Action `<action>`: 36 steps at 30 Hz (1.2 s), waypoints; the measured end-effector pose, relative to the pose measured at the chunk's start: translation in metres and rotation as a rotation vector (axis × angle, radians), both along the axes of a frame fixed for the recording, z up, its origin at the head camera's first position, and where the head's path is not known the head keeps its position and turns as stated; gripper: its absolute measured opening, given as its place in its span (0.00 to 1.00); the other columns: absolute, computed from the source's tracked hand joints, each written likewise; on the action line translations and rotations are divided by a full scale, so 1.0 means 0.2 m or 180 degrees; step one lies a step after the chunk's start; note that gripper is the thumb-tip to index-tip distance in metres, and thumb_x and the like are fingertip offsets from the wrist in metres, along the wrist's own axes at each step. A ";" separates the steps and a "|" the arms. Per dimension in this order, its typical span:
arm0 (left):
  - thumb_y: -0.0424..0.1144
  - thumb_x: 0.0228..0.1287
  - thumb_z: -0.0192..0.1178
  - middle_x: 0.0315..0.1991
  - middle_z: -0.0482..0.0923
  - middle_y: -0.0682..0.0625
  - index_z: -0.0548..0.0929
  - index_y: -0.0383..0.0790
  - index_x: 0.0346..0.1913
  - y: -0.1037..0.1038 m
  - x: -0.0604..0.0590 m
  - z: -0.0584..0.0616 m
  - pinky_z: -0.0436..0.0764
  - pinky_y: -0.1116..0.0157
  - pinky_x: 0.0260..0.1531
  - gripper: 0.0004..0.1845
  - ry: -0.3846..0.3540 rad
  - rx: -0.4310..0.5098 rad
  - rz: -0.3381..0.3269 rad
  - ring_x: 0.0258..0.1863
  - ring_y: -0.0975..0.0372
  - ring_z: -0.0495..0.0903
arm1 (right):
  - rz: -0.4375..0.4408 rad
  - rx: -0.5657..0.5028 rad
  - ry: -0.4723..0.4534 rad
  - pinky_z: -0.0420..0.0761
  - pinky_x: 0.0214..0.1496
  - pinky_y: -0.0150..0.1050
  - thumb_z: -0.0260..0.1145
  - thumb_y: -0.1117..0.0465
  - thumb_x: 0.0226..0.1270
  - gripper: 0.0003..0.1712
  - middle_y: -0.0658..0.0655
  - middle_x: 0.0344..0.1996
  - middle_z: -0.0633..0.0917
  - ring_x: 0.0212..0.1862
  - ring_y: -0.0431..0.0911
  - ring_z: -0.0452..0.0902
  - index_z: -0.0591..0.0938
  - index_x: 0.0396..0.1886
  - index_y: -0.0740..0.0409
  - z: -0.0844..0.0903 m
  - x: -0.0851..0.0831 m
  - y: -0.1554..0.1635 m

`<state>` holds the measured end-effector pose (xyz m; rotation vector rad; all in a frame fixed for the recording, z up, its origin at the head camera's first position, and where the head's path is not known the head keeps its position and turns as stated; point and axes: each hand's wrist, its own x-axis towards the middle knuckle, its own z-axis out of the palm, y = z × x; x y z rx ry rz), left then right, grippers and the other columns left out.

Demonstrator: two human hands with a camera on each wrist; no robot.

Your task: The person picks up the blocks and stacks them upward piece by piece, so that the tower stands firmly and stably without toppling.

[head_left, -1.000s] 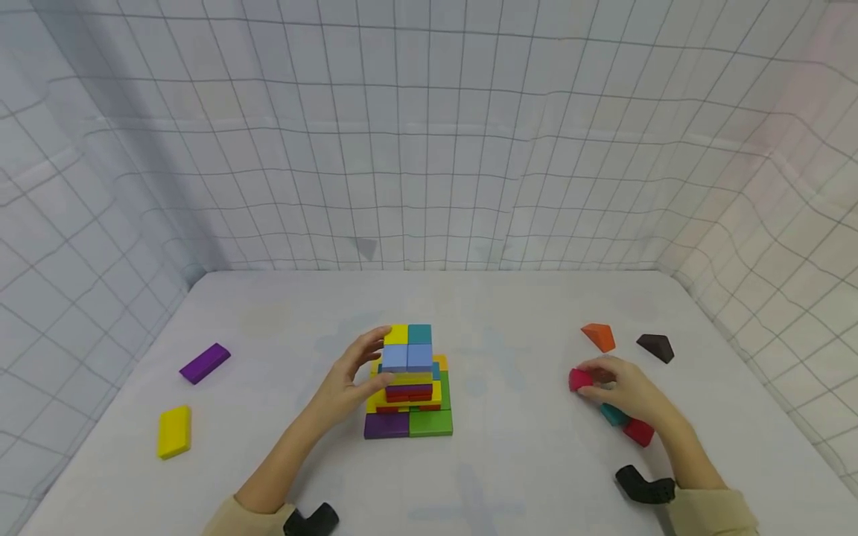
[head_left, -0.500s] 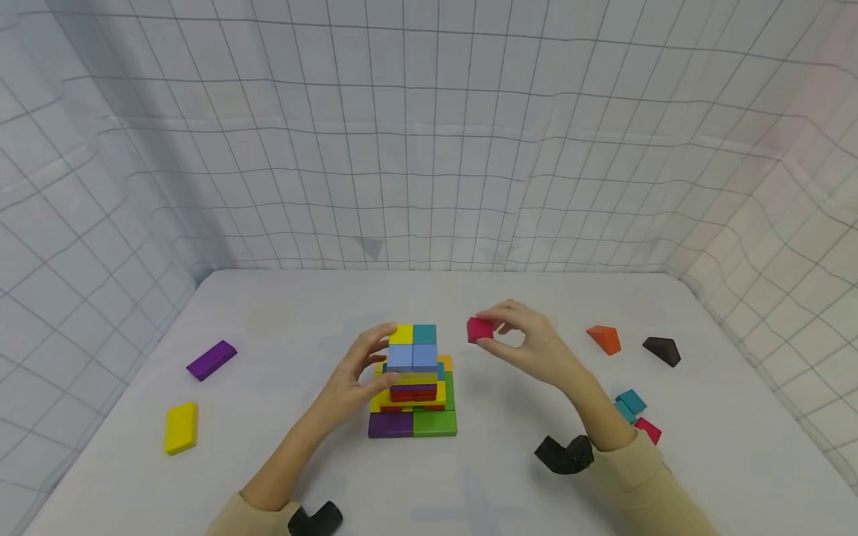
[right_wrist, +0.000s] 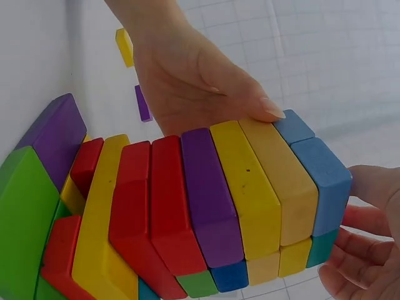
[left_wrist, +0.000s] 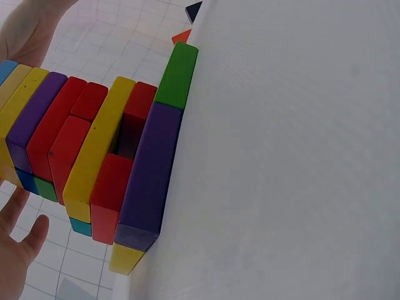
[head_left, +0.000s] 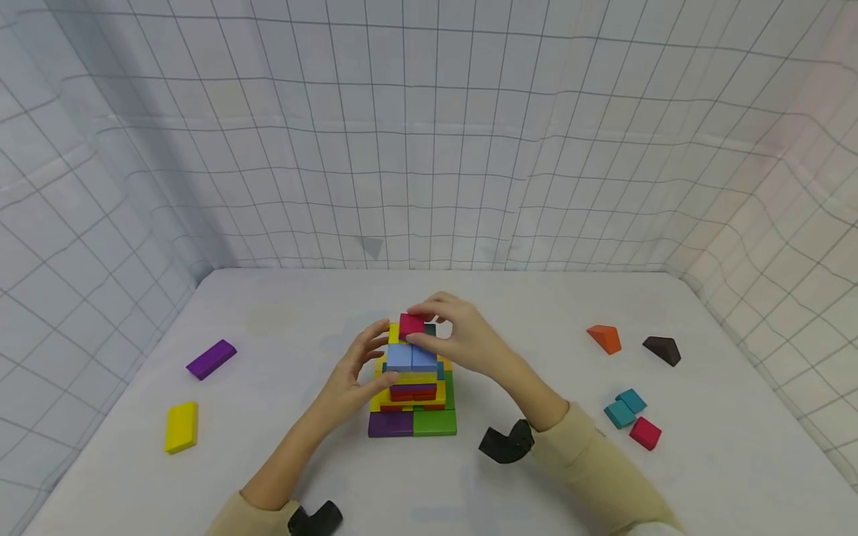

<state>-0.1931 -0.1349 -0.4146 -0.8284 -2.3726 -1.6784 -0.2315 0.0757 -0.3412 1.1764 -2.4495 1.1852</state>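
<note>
A crimson block (head_left: 411,324) sits at the top of the block tower (head_left: 412,383), pinched between the fingers and thumb of the right hand (head_left: 456,335). It lies over the tower's back half, just behind the two light blue blocks (head_left: 410,357) of the top layer. The tower stands near the middle of the white table (head_left: 509,298), its layers widening down to a purple block (head_left: 390,423) and a green block (head_left: 434,422) at the front of the base.

The left hand (head_left: 351,376) rests against the tower's left side, fingers nearly straight and fingertips pressed to the upper layers; it grips nothing. The right arm reaches in from the lower right, its wrist bent over the tower.

Well apart on the left lie a purple flat block (head_left: 211,359) and a yellow flat block (head_left: 181,427). On the right lie an orange wedge (head_left: 604,339), a dark brown wedge (head_left: 662,350), two teal blocks (head_left: 624,408) and a red block (head_left: 646,433) just beside them.
</note>
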 end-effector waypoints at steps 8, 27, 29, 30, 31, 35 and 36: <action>0.24 0.57 0.57 0.64 0.57 0.33 0.51 0.31 0.68 0.03 0.07 0.13 0.66 0.46 0.56 0.38 0.0065 -0.0018 -0.0006 0.59 0.42 0.64 | 0.0057 -0.0009 0.0050 0.77 0.42 0.29 0.70 0.61 0.53 0.20 0.53 0.39 0.80 0.41 0.41 0.75 0.81 0.46 0.63 0.00 0.00 -0.05; 0.22 0.55 0.58 0.64 0.59 0.37 0.56 0.31 0.66 0.03 0.07 0.14 0.69 0.51 0.55 0.36 0.0330 -0.0090 -0.0050 0.58 0.68 0.63 | 0.0126 -0.0051 0.0104 0.77 0.44 0.30 0.71 0.61 0.53 0.22 0.53 0.40 0.80 0.42 0.43 0.74 0.79 0.48 0.63 -0.01 0.00 -0.05; 0.22 0.55 0.58 0.64 0.59 0.37 0.56 0.31 0.67 0.03 0.07 0.14 0.69 0.53 0.55 0.36 0.0324 -0.0102 -0.0038 0.58 0.63 0.65 | 0.0068 -0.0050 0.0108 0.77 0.46 0.32 0.70 0.61 0.54 0.23 0.54 0.42 0.80 0.43 0.44 0.75 0.78 0.50 0.62 0.00 0.00 -0.02; 0.22 0.55 0.58 0.64 0.59 0.37 0.56 0.32 0.67 0.03 0.07 0.14 0.70 0.54 0.56 0.36 0.0310 -0.0110 -0.0033 0.58 0.61 0.65 | 0.0020 -0.0052 0.0104 0.77 0.46 0.33 0.69 0.61 0.54 0.23 0.54 0.44 0.80 0.44 0.44 0.75 0.77 0.51 0.61 0.00 0.00 0.00; 0.23 0.55 0.58 0.64 0.59 0.38 0.56 0.32 0.67 0.03 0.07 0.14 0.70 0.55 0.56 0.36 0.0286 -0.0111 -0.0022 0.58 0.59 0.66 | -0.0038 -0.0052 0.0113 0.77 0.47 0.35 0.69 0.61 0.55 0.23 0.53 0.45 0.80 0.44 0.44 0.75 0.77 0.52 0.60 0.00 0.00 0.03; 0.24 0.56 0.58 0.64 0.58 0.38 0.55 0.33 0.67 0.03 0.08 0.15 0.69 0.59 0.57 0.36 0.0229 -0.0144 0.0009 0.56 0.52 0.67 | -0.0324 -0.0052 0.0079 0.78 0.46 0.40 0.67 0.61 0.58 0.20 0.52 0.46 0.80 0.44 0.44 0.75 0.78 0.51 0.58 -0.02 0.02 0.22; 0.24 0.56 0.58 0.64 0.58 0.38 0.55 0.33 0.67 0.03 0.08 0.15 0.69 0.60 0.57 0.36 0.0219 -0.0148 0.0012 0.56 0.52 0.67 | -0.0391 -0.0016 0.0055 0.78 0.46 0.41 0.67 0.61 0.58 0.20 0.52 0.45 0.80 0.43 0.43 0.75 0.78 0.51 0.58 -0.04 0.02 0.28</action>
